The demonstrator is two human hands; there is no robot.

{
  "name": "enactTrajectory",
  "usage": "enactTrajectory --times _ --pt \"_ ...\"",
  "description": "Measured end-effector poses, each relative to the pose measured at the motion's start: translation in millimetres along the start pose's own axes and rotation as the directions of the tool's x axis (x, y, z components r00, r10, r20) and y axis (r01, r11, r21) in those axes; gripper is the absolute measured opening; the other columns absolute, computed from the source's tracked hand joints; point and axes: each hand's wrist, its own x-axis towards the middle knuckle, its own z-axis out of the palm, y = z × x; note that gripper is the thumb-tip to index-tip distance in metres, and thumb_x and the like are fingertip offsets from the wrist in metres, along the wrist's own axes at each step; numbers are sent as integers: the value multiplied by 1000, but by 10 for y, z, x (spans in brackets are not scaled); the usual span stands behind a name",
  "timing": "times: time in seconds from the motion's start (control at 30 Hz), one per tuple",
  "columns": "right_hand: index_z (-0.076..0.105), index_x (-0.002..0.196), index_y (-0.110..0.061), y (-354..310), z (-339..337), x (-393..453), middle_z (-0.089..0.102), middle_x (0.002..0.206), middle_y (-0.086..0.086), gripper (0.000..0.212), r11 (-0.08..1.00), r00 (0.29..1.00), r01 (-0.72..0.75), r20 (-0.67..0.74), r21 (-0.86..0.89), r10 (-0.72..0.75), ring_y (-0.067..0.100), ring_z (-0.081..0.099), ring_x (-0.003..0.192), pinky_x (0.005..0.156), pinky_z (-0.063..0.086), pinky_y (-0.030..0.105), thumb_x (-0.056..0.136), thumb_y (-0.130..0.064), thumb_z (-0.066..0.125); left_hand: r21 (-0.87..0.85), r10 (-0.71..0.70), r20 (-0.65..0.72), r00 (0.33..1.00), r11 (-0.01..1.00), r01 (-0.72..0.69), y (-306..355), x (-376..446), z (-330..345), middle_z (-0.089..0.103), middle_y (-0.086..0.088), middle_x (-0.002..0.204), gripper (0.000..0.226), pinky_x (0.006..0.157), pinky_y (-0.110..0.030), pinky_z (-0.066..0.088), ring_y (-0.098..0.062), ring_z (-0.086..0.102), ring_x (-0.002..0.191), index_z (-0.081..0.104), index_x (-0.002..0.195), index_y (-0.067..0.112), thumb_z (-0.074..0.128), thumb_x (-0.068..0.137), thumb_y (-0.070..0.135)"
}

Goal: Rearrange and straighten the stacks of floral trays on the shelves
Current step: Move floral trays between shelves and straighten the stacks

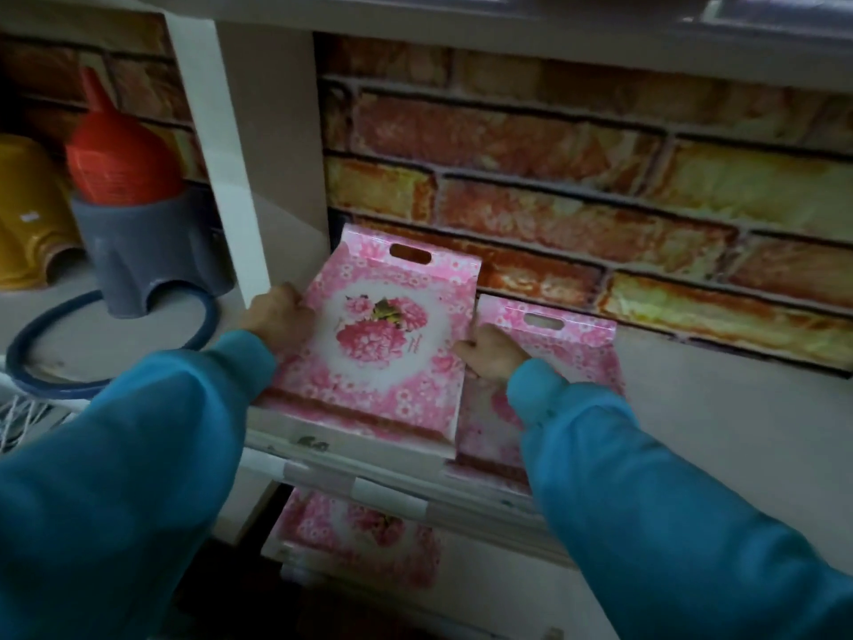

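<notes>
A tall stack of pink floral trays (378, 334) sits at the left end of the white shelf (720, 408), against the divider. My left hand (277, 316) grips its left edge and my right hand (489, 353) grips its right edge. A lower pink floral tray stack (572, 344) lies just to the right, partly under my right wrist and blue sleeve. On the shelf below, another stack of floral trays (360, 533) shows between my arms.
A brick-pattern back wall (600, 177) closes the shelf. Beyond the white divider (231, 187) on the left stand a grey stool (147, 251) with red items stacked on it, a yellow stool (23, 224) and a blue ring (92, 362).
</notes>
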Motion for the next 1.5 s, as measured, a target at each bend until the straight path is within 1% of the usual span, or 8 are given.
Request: enactTrajectory --times 0.1,0.2,0.53,0.87,1.07,1.2,1.3,1.5 --pt "48 60 -17 243 -295 -99 54 54 0 36 999 998 -31 -46 -14 30 10 51 43 49 38 21 95 -27 49 -21 27 62 998 999 -26 360 -105 100 65 -23 116 37 85 -36 48 -41 61 107 62 114 9 56 81 26" --pt "44 57 -17 597 -552 -263 45 40 -3 40 995 993 -94 -67 37 97 4 41 22 33 31 16 95 -26 48 -58 70 132 989 996 -63 747 -268 315 62 -22 122 41 88 -35 47 -39 59 111 60 117 7 58 82 28" --pt "46 61 -13 1622 -999 -744 43 53 5 36 925 934 -335 -69 182 352 17 36 40 41 32 23 95 -25 50 -63 276 280 919 961 -270 1567 -754 1023 61 -22 119 38 83 -36 47 -41 60 105 52 115 7 53 84 30" --pt "51 68 -16 1854 -872 -753 51 56 4 29 920 919 -367 -99 133 381 14 42 36 37 34 19 92 -32 50 61 360 271 893 919 -389 1570 -975 1200 63 -22 110 22 73 -35 43 -41 62 97 38 98 11 48 85 26" --pt "52 69 -16 1854 -855 -814 56 63 7 31 928 923 -354 -116 112 366 19 47 46 44 40 24 92 -37 52 46 352 286 891 924 -380 1478 -1079 1144 63 -18 111 33 81 -39 50 -37 62 97 49 109 8 48 89 35" --pt "54 74 -15 1838 -899 -963 61 69 6 34 950 924 -312 -225 16 308 19 55 51 43 39 21 92 -43 48 -87 360 173 917 933 -349 1278 -1196 999 71 -11 96 35 82 -42 55 -34 66 90 57 100 17 47 89 48" --pt "58 74 -13 1690 -864 -1080 60 63 4 34 979 949 -203 -248 -1 196 16 53 45 38 37 20 94 -39 48 -123 386 109 916 920 -373 1085 -1320 915 71 -7 81 31 74 -38 56 -32 67 80 61 91 22 49 86 50" --pt "61 73 0 921 -449 -1311 62 68 13 40 994 983 101 -152 -44 -107 23 59 61 62 44 35 95 -32 49 -176 452 -81 888 871 -459 817 -1705 801 53 3 52 38 55 -29 44 -27 56 55 49 65 22 49 88 52"
